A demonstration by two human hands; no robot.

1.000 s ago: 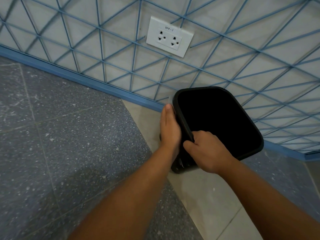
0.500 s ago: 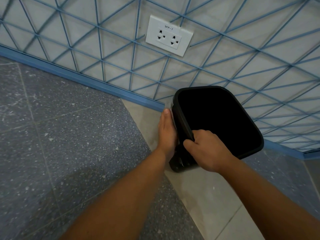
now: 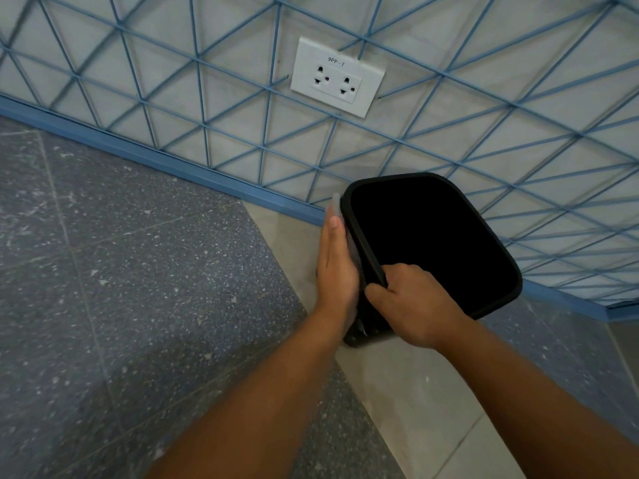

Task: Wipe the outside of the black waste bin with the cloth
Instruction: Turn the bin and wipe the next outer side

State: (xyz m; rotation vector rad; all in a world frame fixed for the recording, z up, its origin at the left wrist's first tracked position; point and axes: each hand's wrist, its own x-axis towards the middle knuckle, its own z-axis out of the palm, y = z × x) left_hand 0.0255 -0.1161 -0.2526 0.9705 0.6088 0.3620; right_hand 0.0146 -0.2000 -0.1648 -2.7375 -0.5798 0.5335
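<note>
Bin-wise, the black waste bin [image 3: 432,243] sits on the pale floor strip [image 3: 415,392] right against the blue-lined wall [image 3: 484,98], tipped so its mouth faces up toward the camera, with its long side running from near-left to far-right. The left hand [image 3: 337,267] lies flat with straight fingers along the bin's left outer wall, pressing the grey cloth [image 3: 337,205] against it; only a sliver of cloth peeks out past the fingertips and along the palm edge. The right hand [image 3: 415,302] is curled over the near-left part of the rim, holding the bin steady. So the surface being wiped is just to the right of the left palm, and I'd guess the stroke runs along that wall, near to far. The other sides look harder to reach without turning the bin.
</note>
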